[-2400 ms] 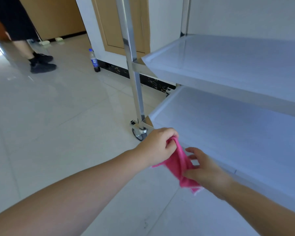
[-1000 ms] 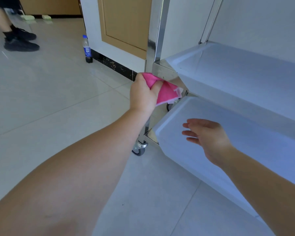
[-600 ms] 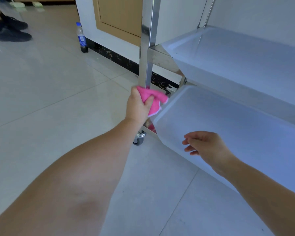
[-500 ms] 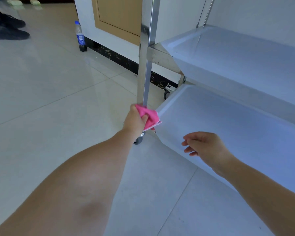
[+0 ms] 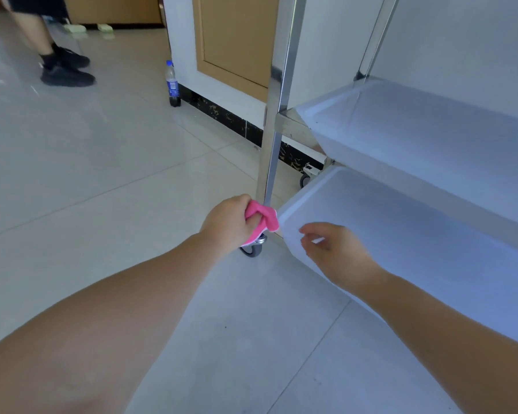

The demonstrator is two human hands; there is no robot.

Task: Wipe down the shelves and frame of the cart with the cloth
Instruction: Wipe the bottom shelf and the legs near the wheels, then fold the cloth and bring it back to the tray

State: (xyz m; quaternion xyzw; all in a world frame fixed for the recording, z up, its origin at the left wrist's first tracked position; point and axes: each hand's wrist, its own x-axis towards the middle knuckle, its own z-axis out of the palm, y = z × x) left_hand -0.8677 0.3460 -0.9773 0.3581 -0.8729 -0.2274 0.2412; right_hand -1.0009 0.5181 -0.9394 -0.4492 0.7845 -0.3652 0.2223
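The cart has a shiny steel corner post (image 5: 274, 130) and two white shelves, an upper shelf (image 5: 425, 127) and a lower shelf (image 5: 416, 234). My left hand (image 5: 231, 224) grips a pink cloth (image 5: 262, 219) wrapped against the bottom of the post, just above the front caster wheel (image 5: 251, 251). My right hand (image 5: 338, 253) hovers over the near corner of the lower shelf with loosely curled fingers and holds nothing.
A cola bottle (image 5: 172, 85) stands on the tiled floor by the wall's dark skirting. Another person's legs and black shoes (image 5: 65, 70) are at the far left. A wooden door panel (image 5: 237, 40) is behind the post. A rear caster (image 5: 305, 179) shows under the shelves.
My left hand has slid the cloth down the post from the upper shelf's level to its foot. My right hand let go of the cloth and stays over the lower shelf's corner.
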